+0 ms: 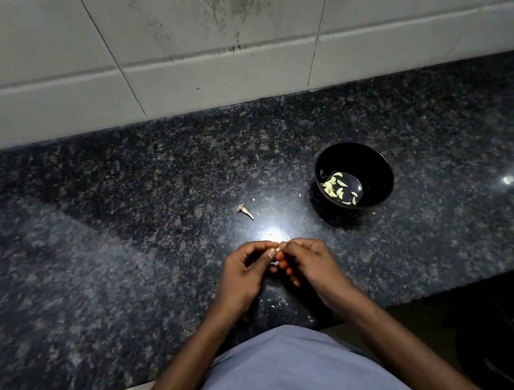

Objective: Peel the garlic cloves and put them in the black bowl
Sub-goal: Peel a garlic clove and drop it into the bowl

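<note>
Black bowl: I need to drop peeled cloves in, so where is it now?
In the head view the round black bowl sits on the dark speckled granite counter, ahead and right of the right hand.

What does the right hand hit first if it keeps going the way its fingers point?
The left hand. The right hand points left at it, both pinching one garlic clove, so the clove itself comes first.

Black bowl point(352, 155): one. Peeled garlic cloves point(338, 188) inside it: about a dozen, exact number unclear. Garlic stem scrap point(245, 211) on desk point(126, 241): one. Hands: two, left hand point(245, 271), right hand point(309, 261), sharing one clove point(277, 250).
</note>
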